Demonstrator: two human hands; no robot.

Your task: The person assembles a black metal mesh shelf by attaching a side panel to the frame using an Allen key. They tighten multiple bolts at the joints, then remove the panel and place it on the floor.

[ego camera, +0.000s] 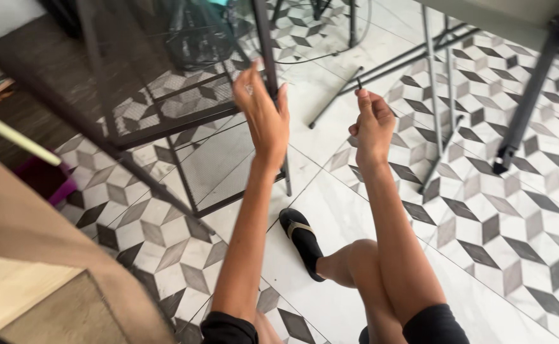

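Left hand: the left hand (265, 114) is raised with fingers spread apart, its fingertips against the dark metal leg (265, 44) of the mesh table.
Right hand: the right hand (372, 127) is closed, thumb and forefinger pinched together on a small dark screw (359, 83) held upright, just right of the leg.
Mesh table: the mesh table (165, 70) stands far left, tilted in view.
Floor: patterned tile floor (515, 223).
Sandal: a black sandal (302, 241) lies near, below the hands.

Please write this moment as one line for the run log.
left hand: open, at black metal table leg | right hand: pinching small thin black piece | floor: patterned tiles
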